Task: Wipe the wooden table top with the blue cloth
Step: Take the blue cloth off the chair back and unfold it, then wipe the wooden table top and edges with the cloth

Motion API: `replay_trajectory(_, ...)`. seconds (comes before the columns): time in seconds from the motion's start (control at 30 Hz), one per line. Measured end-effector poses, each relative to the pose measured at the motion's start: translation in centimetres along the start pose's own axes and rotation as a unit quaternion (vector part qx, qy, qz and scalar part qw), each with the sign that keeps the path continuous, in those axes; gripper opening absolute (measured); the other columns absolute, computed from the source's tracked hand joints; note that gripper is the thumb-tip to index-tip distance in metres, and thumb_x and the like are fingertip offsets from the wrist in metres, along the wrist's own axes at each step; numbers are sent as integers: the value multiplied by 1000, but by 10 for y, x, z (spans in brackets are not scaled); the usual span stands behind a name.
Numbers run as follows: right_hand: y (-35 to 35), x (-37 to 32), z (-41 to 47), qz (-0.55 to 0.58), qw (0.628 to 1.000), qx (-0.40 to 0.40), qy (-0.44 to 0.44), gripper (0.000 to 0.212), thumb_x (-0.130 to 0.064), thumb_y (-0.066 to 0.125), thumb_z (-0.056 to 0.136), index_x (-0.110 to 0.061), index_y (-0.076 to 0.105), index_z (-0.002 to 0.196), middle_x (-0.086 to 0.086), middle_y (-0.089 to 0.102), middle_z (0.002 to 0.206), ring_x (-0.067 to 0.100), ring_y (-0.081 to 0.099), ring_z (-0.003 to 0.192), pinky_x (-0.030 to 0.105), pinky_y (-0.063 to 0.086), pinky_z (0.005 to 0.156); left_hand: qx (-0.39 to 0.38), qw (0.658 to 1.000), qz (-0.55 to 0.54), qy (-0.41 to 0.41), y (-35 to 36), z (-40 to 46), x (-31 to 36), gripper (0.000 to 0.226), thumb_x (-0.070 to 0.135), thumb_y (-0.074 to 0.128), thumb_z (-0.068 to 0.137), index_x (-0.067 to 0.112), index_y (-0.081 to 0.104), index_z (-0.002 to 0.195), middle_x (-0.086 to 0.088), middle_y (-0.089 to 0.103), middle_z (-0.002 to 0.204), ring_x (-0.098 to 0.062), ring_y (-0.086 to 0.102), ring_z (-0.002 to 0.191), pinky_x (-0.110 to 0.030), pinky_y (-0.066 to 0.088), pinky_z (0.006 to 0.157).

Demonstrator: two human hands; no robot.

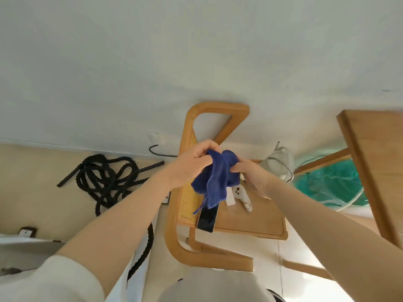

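**Blue cloth bunched in both my hands, above the chair**

The blue cloth (pixel 214 177) hangs crumpled in the air between my hands, its loose corner drooping toward the chair seat. My left hand (pixel 192 163) pinches its upper left edge with curled fingers; my right hand (pixel 248 173) grips the bunched right side, fingers closed on the fabric. Below the cloth stands a wooden chair (pixel 250 219) with a woven cane back. On its seat lie a dark phone (pixel 207 219), partly over the edge, and a white controller (pixel 242 198). The wooden table (pixel 379 153) sits well apart at the right. A black rope (pixel 104 177) lies coiled on the floor at the left.
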State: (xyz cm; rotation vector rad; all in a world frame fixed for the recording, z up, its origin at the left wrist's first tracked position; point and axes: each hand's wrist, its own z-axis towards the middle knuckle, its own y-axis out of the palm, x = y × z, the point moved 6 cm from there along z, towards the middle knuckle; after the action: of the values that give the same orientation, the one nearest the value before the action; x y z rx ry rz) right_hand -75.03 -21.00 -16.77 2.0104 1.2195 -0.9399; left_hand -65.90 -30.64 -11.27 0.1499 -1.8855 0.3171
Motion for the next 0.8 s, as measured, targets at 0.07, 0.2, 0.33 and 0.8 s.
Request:
replay_trajectory(0.07, -26, -5, -27, 44, 999, 16, -7, 31, -11, 53, 89, -9, 55, 119, 8, 65, 113, 20, 63, 96, 27, 50, 78, -16, 998, -57, 3, 19, 13, 26, 29, 2, 39, 95, 25, 55, 86, -3, 56, 86, -18, 52, 80, -30, 44, 76)
replay_trajectory(0.2, -95, -12, -89, 34, 983, 156, -91, 19, -25, 53, 92, -18, 63, 107, -1, 70, 105, 14, 65, 97, 27, 51, 81, -1, 990, -141, -1, 71, 50, 65, 20, 12, 39, 99, 19, 58, 96, -1, 62, 90, -16, 57, 80, -29, 48, 71)
replay_trajectory(0.33, -164, 11, -163, 36, 926, 360, -111, 20, -32, 46, 96, -18, 54, 108, 4, 65, 104, 12, 60, 84, 22, 49, 71, -53, 982, -146, -107, 178, 77, 68, 32, 38, 40, 98, 15, 58, 112, -7, 63, 112, -20, 62, 99, -36, 51, 86)
replay_trajectory(0.8, -372, 121, -409, 199, 901, 363, -128, 30, -24, 60, 89, -22, 51, 118, 4, 64, 107, 21, 63, 95, 37, 54, 76, -69, 971, -180, -138, 550, 76, 110, 32, 29, 57, 90, 23, 54, 122, -4, 65, 114, -24, 62, 103, -42, 51, 89)
